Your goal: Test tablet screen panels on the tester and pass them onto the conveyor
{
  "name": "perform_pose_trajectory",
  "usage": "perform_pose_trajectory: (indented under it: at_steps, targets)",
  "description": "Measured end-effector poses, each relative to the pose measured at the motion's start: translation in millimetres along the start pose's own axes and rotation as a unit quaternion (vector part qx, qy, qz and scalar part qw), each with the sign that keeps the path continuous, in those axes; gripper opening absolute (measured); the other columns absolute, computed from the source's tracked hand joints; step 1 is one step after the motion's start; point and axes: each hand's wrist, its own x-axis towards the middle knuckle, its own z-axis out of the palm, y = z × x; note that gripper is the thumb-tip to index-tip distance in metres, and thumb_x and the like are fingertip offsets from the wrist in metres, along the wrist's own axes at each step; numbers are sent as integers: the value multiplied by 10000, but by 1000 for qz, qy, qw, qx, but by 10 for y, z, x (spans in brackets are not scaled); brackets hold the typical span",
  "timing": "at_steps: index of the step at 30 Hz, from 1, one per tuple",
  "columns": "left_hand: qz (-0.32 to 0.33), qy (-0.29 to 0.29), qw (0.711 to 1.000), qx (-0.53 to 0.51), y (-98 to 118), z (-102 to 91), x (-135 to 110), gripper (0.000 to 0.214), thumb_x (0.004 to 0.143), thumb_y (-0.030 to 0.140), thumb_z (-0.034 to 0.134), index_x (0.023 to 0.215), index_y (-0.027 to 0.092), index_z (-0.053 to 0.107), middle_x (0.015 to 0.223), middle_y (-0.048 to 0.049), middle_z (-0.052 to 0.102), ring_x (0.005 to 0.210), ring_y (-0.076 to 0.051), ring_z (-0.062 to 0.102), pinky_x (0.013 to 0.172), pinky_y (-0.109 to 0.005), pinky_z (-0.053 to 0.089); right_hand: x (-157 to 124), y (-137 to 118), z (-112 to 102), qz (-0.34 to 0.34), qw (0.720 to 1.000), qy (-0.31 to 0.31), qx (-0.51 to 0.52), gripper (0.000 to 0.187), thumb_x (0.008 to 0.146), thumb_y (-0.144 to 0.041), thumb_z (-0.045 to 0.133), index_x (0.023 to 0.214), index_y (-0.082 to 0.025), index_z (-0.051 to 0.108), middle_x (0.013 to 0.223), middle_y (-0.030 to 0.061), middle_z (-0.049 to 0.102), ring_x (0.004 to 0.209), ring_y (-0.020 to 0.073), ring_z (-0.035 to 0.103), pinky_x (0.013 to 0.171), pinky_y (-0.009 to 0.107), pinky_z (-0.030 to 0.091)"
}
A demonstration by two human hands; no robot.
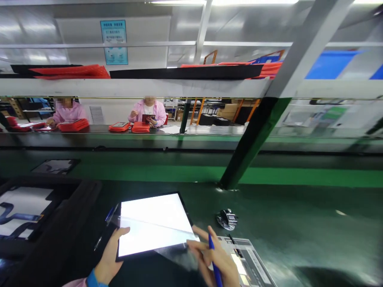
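Note:
My left hand (110,257) grips the lower left corner of a lit white panel (152,221) with a black frame, thumb on its face. My right hand (214,259) is at the panel's lower right corner, pinching a clear film (176,255) that lifts off the screen. A blue pen (214,263) is tucked between the fingers of that same hand. The panel lies tilted on the dark green bench.
A small metal tally counter (227,218) sits right of the panel, a printed sheet (248,261) beside my right hand. Black trays (26,211) with panels are at left. A slanted post (254,135) rises ahead. Two people in pink coats (149,111) work across the line with red stacks (73,124).

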Motion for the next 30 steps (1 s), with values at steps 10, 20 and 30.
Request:
perform_pose_trajectory:
  at_steps: [10,20,30]
  targets:
    - [-36,26,999,30,104,153,-186,446,796,175,652,1220,79,549,754,-75,756,731,-283,732,729,-395,579,716,-251,78,92,992,18,89,298,929,-318,561,1187,-171,559,1184,78,596,976,199,621,819,407,538]
    - [-34,17,999,12,129,96,-145,375,810,160,633,1167,50,599,742,-73,766,777,-280,733,776,-379,574,737,11,38,156,981,2,111,352,909,-344,591,1210,-168,545,1210,84,576,999,213,616,835,423,528]
    - [-37,-56,997,-35,102,28,-83,553,848,491,582,1246,107,583,920,-118,764,885,-337,713,844,-447,543,538,247,206,173,977,55,110,510,666,-364,805,582,-231,319,577,3,632,549,160,569,518,280,417]
